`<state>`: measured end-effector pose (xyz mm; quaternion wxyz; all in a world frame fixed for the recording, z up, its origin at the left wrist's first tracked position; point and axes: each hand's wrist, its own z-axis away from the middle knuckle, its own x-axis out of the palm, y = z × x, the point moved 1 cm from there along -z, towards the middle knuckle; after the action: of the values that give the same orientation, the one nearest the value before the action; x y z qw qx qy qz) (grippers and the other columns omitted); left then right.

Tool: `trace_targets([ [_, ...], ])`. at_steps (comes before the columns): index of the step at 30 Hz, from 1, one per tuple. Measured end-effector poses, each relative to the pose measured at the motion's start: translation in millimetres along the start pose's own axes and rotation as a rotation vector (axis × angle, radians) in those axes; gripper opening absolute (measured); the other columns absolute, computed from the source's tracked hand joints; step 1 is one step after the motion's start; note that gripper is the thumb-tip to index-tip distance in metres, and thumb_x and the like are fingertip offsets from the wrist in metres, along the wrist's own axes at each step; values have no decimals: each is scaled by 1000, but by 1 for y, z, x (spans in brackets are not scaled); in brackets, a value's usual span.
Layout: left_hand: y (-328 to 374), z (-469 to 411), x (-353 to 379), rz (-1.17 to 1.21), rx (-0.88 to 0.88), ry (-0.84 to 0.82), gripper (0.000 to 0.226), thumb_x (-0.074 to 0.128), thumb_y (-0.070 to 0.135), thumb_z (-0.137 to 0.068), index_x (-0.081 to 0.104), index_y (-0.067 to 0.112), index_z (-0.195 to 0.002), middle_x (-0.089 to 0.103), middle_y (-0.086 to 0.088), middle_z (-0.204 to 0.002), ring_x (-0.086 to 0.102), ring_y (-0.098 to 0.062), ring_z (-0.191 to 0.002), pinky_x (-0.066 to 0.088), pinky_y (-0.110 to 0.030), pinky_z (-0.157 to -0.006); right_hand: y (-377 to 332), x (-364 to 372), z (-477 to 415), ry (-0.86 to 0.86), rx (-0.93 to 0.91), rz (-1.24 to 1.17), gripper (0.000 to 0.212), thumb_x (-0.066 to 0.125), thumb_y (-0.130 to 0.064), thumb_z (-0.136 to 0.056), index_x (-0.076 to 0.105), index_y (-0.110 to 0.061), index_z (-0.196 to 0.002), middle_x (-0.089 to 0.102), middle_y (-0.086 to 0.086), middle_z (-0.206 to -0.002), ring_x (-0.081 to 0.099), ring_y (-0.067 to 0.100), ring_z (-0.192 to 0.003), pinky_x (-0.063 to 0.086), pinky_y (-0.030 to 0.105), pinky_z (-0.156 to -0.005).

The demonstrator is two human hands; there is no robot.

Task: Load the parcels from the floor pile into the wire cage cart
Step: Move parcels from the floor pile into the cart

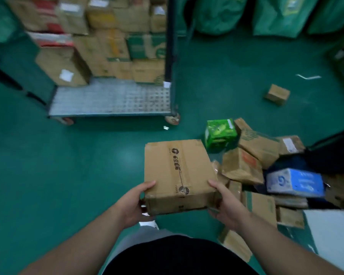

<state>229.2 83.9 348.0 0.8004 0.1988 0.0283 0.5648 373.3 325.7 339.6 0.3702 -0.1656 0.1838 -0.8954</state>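
Fingers of the left hand [134, 203] and the right hand [228, 205] curl under the near bottom edge of a cardboard box [177, 171] and are mostly hidden there; each thumb lies flat on the top face at a near corner. The box is gripped from both sides and held clear of the floor, roughly level, its taped seam with dark printed characters running away from the person. It sits in front of the torso, between the wire cage cart [107, 98] ahead to the left and the floor pile [244, 167] to the right. The cart's mesh deck is bare along its front; stacked cartons [107, 46] fill its rear, rising out of view. A dark corner post [170, 46] stands at the deck's right front. The pile consists of brown cartons lying tilted against one another, with a green package [219, 134] at its far edge and a blue-and-white box [294, 182] on its right side. One small carton [277, 94] lies alone, well apart from the pile. Green sacks [276, 14] line the far side. The green floor [48, 165] is glossy. Picture is blurred; labels are unreadable.
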Motion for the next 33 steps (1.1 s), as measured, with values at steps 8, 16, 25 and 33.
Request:
trace_targets([
  [8,68,12,-161,241,122,225,41,73,51,-84,69,21,-111,67,-8,-104,62,-25,-93,51,-48,-98,-28,195,-56,-88,-3,349,47,66,-65,-82,70,-34,-117,72,1,-120,64,24,-113,45,42,-93],
  [16,148,-8,-206,325,160,264,39,72,46,-85,69,20,-115,69,-7,-114,60,-24,-98,48,-35,-77,-66,267,-93,-83,32,388,65,73,-72,-71,69,-32,-122,71,1,-121,65,24,-108,45,38,-82],
  [25,286,-52,-218,328,196,341,30,66,43,-92,69,19,-110,69,-8,-109,60,-24,-95,46,-33,-74,-184,344,-193,-178,59,449,69,71,-71,-69,69,-27,-122,73,4,-113,65,26,-105,44,35,-82],
  [33,414,-66,-257,427,303,421,26,65,41,-92,69,19,-106,71,-2,-102,60,-21,-92,41,-33,-78,-315,456,-252,-336,47,583,41,60,-59,-91,65,-34,-122,71,2,-117,62,23,-100,42,36,-86],
])
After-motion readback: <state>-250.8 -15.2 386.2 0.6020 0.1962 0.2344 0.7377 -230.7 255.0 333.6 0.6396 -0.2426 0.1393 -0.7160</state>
